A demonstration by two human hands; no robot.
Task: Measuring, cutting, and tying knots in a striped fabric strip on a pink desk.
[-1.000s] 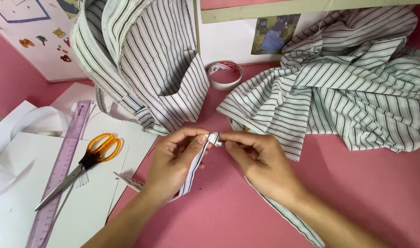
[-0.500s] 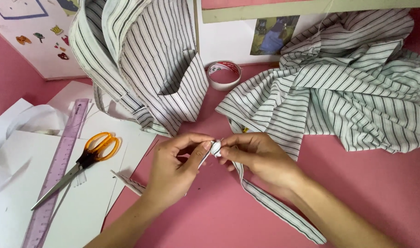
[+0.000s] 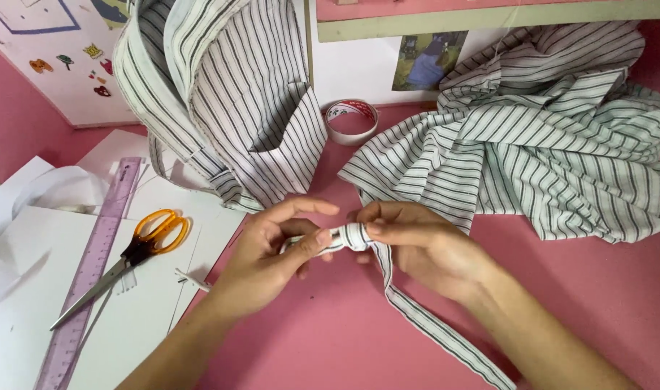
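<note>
So, left to right: white paper sheets (image 3: 27,289) cover the left edge of the pink table (image 3: 330,339), w/ a purple ruler (image 3: 92,267) lying diagonal on them and orange-handled scissors (image 3: 131,253) just beside it. Striped garment (image 3: 222,94) hangs down at top left-centre, a tape roll (image 3: 352,119) behind it, and a crumpled striped fabric heap (image 3: 546,152) fills the upper right. Open room is the bare pink stretch along the bottom centre and bottom right, crossed only by my forearms.

My left hand (image 3: 272,260) is half closed, thumb and fingers pinching one end of a striped fabric strip (image 3: 417,318); index finger sticks out straight above it. My right hand (image 3: 417,242) is curled, thumb and forefinger gripping the strip's rolled bit between both hands, approx. table centre. The strip's loose tail runs under my right wrist toward the bottom right edge.

Vs. half a sec ago: the rolled bit looks thicker, and both hands sit a touch lower.
</note>
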